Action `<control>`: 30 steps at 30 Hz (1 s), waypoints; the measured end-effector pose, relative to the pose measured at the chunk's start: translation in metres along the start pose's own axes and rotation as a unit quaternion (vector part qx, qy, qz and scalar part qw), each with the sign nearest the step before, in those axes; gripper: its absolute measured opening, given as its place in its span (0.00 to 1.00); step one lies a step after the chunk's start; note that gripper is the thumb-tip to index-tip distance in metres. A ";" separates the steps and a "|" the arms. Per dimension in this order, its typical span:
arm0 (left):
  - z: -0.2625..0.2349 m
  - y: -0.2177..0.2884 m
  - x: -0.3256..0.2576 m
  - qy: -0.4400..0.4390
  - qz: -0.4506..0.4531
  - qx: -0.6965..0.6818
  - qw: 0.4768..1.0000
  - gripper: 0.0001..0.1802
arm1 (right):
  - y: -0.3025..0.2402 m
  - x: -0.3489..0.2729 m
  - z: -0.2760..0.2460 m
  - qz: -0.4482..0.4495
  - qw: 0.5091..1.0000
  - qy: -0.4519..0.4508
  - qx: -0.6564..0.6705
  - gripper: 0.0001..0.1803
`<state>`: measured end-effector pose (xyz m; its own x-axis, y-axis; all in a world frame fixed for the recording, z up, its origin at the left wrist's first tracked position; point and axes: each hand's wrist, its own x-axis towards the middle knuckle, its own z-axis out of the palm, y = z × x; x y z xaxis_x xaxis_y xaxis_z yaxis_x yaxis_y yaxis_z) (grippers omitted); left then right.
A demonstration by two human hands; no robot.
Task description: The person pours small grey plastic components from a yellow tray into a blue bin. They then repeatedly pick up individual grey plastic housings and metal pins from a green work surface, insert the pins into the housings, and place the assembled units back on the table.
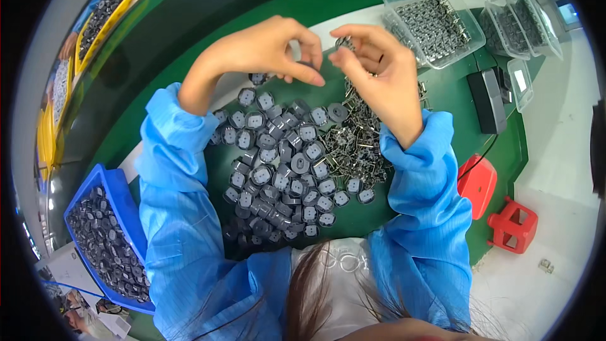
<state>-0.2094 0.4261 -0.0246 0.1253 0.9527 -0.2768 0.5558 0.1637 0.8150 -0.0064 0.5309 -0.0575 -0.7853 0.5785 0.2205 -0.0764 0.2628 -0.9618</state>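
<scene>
My left hand [271, 50] is curled, thumb and fingers closed around a dark plastic part [303, 64] that they mostly hide. Facing it, my right hand [382, 66] pinches a small metal piece [345, 42] between thumb and forefinger. The two hands are close but apart, above the far side of the green table. Beneath them spreads a heap of round black plastic housings [278, 170] with grey faces. Right of that heap, touching it, lies a pile of small metal pins and clips [356, 142], partly covered by my right hand and forearm.
A clear tub of metal parts [432, 28] stands far right, with clear divided bins [514, 25] beyond. A black box-shaped device [487, 101] sits at the right. Low right is a red stool [512, 224]. A blue bin of black parts [107, 240] stands left; yellow trays [104, 22] lie farther off.
</scene>
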 end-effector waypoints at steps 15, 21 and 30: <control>0.027 -0.002 -0.012 0.172 0.154 -0.122 0.965 0.23 | -0.013 -0.004 -0.022 0.041 0.988 -0.027 0.144 0.19; 0.030 0.011 -0.017 0.181 0.117 -0.119 0.969 0.24 | -0.009 -0.011 -0.030 -0.009 1.000 -0.019 0.012 0.19; 0.041 0.008 -0.014 0.216 0.127 -0.134 0.959 0.20 | -0.024 -0.011 -0.014 -0.044 0.997 0.015 -0.058 0.15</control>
<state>-0.1732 0.4039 -0.0348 -0.1552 0.9783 0.1376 0.3141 -0.0832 0.9458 0.0133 0.5291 -0.0345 -0.7601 0.5709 0.3104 -0.0725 0.4002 -0.9136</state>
